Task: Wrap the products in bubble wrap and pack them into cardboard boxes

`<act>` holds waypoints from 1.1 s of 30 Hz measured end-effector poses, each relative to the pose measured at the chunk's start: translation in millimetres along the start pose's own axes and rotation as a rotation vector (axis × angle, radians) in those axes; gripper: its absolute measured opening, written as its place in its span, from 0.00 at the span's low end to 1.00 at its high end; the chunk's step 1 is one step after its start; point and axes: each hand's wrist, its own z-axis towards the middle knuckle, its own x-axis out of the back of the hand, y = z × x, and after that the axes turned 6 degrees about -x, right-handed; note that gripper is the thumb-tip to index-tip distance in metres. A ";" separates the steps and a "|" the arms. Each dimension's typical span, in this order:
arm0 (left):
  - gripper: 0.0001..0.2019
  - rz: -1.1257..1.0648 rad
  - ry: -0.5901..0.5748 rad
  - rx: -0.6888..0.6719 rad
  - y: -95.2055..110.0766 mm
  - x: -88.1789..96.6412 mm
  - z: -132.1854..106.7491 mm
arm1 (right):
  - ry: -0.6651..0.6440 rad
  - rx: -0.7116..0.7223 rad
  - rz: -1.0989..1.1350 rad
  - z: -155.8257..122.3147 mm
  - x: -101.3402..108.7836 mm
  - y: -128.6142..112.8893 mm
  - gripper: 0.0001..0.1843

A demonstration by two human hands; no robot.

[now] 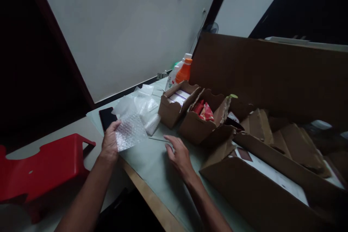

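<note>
A flat piece of clear bubble wrap (131, 130) is pinched at its left edge by my left hand (110, 139), raised over the table's front edge. My right hand (178, 152) is just above the green-covered table (152, 165), thumb and forefinger apart. Close to its fingertips is a thin dark rod (157, 139); whether they touch it I cannot tell. Behind the held sheet lie several more bubble wrap pieces (146, 101), one of them rolled (152, 124). A dark phone-like object (107, 117) is partly hidden behind my left hand.
Cut-down cardboard boxes line the right: one with white packs (178, 98), one with red packets (205, 111), and a large one (244, 185) nearest me. Bottles, one orange (184, 70), stand at the back. A red plastic stool (57, 159) is at the left.
</note>
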 end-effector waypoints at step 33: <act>0.22 0.662 -0.438 -0.447 41.1 -81.0 58.5 | 0.005 0.146 -0.183 -80.9 -17.0 50.0 0.23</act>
